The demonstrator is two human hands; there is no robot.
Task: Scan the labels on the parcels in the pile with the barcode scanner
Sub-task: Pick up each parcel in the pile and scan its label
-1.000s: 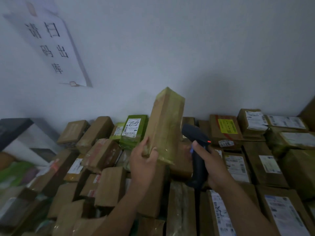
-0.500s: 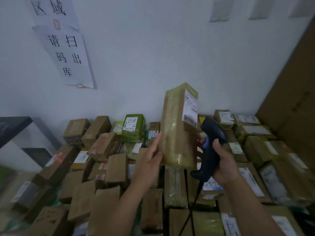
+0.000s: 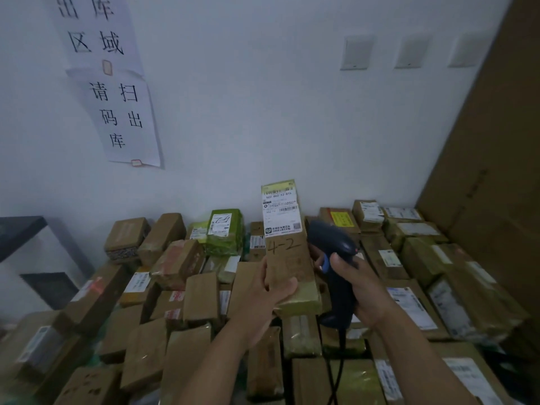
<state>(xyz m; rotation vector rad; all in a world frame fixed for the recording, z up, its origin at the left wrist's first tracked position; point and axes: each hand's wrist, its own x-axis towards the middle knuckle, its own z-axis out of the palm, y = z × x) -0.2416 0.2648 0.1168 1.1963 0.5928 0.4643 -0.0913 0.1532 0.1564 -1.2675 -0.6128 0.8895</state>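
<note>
My left hand grips the lower end of a tall brown parcel and holds it upright above the pile. Its white shipping label faces me, with "4-2" handwritten below it. Just right of the parcel, my right hand grips the handle of a dark corded barcode scanner, whose head sits beside the parcel's right edge, below the label. Beneath both hands spreads the pile of taped cardboard parcels, many with white labels.
A green wrapped parcel stands at the back of the pile near the white wall. A paper sign hangs on the wall at left. Large brown cardboard sheets lean at the right. A dark shelf sits at far left.
The held parcel has been turned so its label now faces me instead of to the right. The scanner stays close by its right side. The view has tilted upward.
</note>
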